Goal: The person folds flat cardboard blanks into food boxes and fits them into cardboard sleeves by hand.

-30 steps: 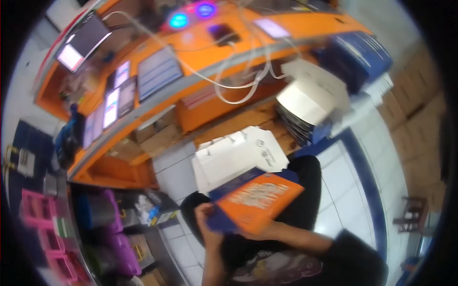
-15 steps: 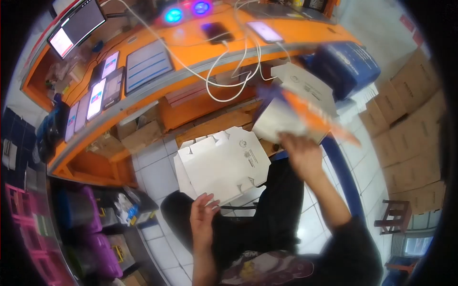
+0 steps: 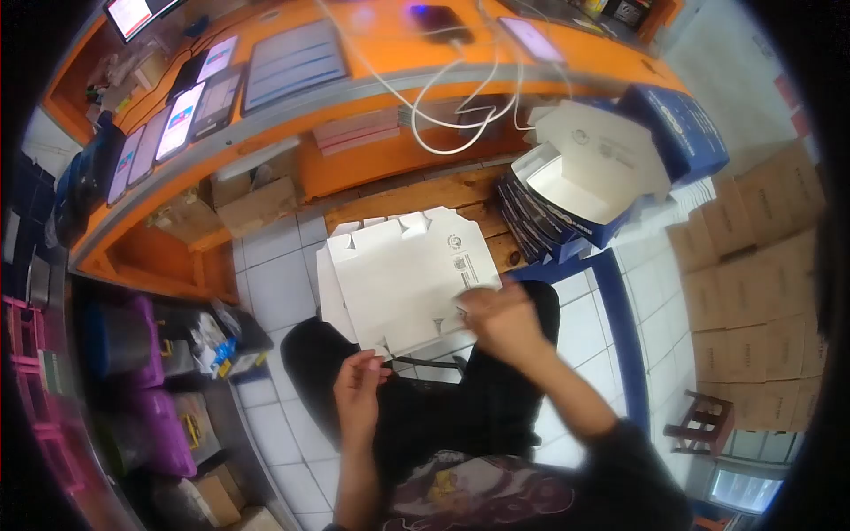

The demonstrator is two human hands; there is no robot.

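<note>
A flat, die-cut white cardboard box [image 3: 398, 283] with small printed marks lies on the wooden bench before my knees, with another white sheet showing beneath its left edge. At its front left corner is my left hand [image 3: 359, 389], thumb and fingers closed on the cardboard edge. My right hand [image 3: 506, 326] is over the box's right side, fingers bent towards the surface; blur hides whether they grip it. To the right stands a stack of folded blue-and-white boxes [image 3: 553, 208], the top one with its lid up and its white inside showing.
An orange counter [image 3: 372, 80] runs along the back, carrying phones, a tablet [image 3: 295, 64] and white cables [image 3: 421, 115]. Brown cartons [image 3: 753, 292] are piled at the right, near a small wooden stool [image 3: 701, 423]. Purple bins [image 3: 166, 434] are at the left.
My right hand has left the blue-and-orange box, now on the stack at right, and has come to the flat white box. My left hand has stayed near the front left corner.
</note>
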